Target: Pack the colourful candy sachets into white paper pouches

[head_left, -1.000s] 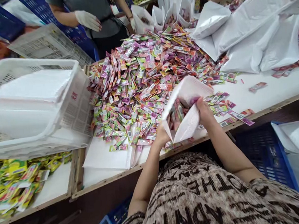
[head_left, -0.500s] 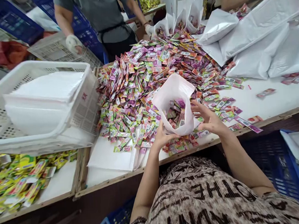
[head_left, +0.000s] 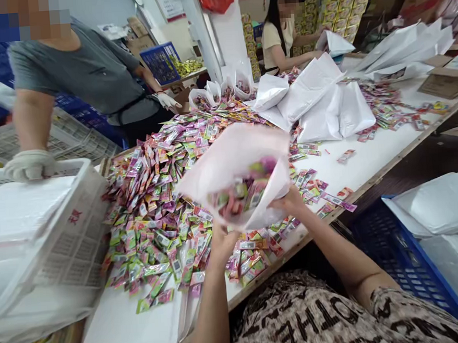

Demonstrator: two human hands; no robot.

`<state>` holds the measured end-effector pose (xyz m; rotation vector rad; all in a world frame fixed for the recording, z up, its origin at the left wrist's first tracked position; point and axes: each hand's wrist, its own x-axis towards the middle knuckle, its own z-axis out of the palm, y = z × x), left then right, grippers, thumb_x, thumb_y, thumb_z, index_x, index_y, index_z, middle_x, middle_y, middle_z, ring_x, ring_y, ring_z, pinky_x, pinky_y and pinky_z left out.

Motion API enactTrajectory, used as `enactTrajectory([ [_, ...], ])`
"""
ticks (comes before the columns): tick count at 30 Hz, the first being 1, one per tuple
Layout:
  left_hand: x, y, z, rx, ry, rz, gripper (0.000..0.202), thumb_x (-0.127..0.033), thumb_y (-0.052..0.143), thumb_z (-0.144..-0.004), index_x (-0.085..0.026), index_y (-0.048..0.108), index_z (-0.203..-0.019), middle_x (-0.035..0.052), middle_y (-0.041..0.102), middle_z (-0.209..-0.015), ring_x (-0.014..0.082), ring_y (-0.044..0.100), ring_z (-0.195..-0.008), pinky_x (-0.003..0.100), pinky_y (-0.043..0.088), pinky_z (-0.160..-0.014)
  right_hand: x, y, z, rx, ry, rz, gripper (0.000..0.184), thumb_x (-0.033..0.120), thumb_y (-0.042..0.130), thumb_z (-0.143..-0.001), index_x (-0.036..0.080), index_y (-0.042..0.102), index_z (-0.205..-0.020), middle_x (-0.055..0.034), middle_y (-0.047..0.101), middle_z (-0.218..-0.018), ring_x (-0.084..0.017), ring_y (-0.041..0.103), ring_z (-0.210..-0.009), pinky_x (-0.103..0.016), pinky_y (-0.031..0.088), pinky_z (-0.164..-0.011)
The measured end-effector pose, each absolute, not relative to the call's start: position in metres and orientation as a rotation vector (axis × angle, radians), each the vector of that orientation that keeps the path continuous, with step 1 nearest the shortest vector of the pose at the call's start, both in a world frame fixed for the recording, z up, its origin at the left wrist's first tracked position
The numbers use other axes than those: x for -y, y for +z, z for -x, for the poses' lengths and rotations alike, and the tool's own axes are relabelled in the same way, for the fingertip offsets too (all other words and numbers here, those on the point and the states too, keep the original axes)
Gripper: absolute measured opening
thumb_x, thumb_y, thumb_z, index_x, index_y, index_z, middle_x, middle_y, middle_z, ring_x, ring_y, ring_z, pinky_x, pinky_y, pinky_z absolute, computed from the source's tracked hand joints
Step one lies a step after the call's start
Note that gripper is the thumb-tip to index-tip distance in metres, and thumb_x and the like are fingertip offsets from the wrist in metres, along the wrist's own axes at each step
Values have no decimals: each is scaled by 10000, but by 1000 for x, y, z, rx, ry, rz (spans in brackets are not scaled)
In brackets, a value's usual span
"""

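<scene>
A white plastic bag (head_left: 220, 164) holding colourful sachets (head_left: 242, 194) was clamped from below by the left hand (head_left: 222, 245) and right hand (head_left: 289, 201), set apart. It hung above a heap of sachets (head_left: 151, 234) on a white-topped table (head_left: 370, 167), while a co-worker's gloved hand (head_left: 30, 165) rested on a white plastic crate (head_left: 71, 224).

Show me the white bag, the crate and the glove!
White bag (head_left: 228, 158), head view, on its inner wall.
White plastic crate (head_left: 73, 224), head view, on its side wall.
White glove (head_left: 30, 165), head view, on its back.
</scene>
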<state>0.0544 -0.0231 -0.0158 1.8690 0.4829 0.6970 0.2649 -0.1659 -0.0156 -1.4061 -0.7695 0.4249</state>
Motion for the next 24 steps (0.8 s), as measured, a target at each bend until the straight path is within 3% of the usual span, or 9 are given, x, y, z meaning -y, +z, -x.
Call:
enactTrajectory([
  [2,29,-6,-58,-532,641,-1952,1089,-571,751,-828,-313,105,-1666,154,330,-1675,334,369,-1523,557,393,-1197,179,16,-321,638,322,1463,634,536,951,-517,175,752,-1000,-87,787,-1026,-313,717,-956,-436,590,-821],
  [4,39,-13,-55,-622,501,-2131,1001,-561,727,-854,-339,176,-1659,133,289,-1701,345,294,-1562,582,356,-1210,182,40,-391,593,207,1488,789,530,938,-578,141,685,-1216,-132,745,-1207,-286,701,-1036,-428,584,-875],
  [6,53,-35,-47,-724,284,-2349,906,-564,717,-855,-349,302,-1630,119,247,-1718,378,190,-1593,633,298,-1218,180,48,-455,572,27,1599,955,549,898,-668,93,526,-1420,-198,639,-1388,-260,640,-1160,-435,528,-1011],
  [8,67,-63,-39,-831,29,-2539,918,-558,760,-809,-352,358,-1608,120,185,-1731,422,87,-1601,708,220,-1209,175,37,-498,482,-144,1903,1065,603,804,-782,46,330,-1556,-275,451,-1548,-289,494,-1346,-487,387,-1165],
  [11,80,-97,-33,-963,-258,-2718,922,-540,752,-805,-360,336,-1608,119,161,-1728,430,63,-1598,754,102,-1202,165,-10,-513,539,-58,2287,954,615,729,-860,91,373,-1574,-266,292,-1642,-382,300,-1489,-574,256,-1221],
  [14,78,-110,-39,-1032,-269,-2775,829,-569,632,-887,-390,277,-1615,87,160,-1728,388,108,-1605,726,118,-1216,149,-58,-499,823,170,2482,742,556,697,-899,210,500,-1526,-180,143,-1721,-436,117,-1562,-628,243,-1204],
  [16,73,-111,-47,-1060,-201,-2798,796,-592,583,-913,-393,271,-1618,84,167,-1730,383,133,-1603,726,140,-1213,139,-70,-496,919,249,2588,754,544,695,-900,221,483,-1547,-175,-1,-1738,-466,-11,-1571,-641,223,-1201],
  [19,63,-109,-60,-1094,-73,-2827,726,-575,519,-957,-352,317,-1617,108,223,-1721,388,190,-1591,725,138,-1216,141,-65,-500,930,307,2591,845,566,716,-872,204,434,-1581,-213,67,-1725,-485,83,-1559,-618,248,-1197],
  [24,55,-103,-75,-1147,110,-2742,679,-527,479,-992,-303,344,-1619,169,321,-1682,415,272,-1551,768,180,-1179,204,-88,-466,611,234,2530,807,680,407,-983,227,296,-1642,-220,286,-1662,-437,317,-1497,-635,283,-1171],
])
